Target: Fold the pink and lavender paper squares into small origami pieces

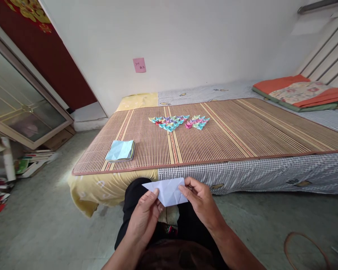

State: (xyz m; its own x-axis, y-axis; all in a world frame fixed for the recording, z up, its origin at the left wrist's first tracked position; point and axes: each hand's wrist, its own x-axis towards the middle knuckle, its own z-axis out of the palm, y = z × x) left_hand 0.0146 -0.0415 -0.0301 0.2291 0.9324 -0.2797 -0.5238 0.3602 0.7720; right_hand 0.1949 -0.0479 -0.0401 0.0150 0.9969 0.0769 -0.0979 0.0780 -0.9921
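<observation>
Both my hands hold a partly folded sheet of pale lilac paper above my lap, in front of the bed's edge. My left hand pinches its lower left edge between thumb and fingers. My right hand grips its right side, thumb on top. On the striped bamboo mat lie two triangular clusters of small folded paper pieces in many colours. A stack of unfolded coloured paper squares rests near the mat's front left corner.
The bed has a yellow sheet at left and a checked cover at right. A folded orange and floral blanket lies at the back right. Books and clutter sit on the floor at left, beside a glass-fronted cabinet.
</observation>
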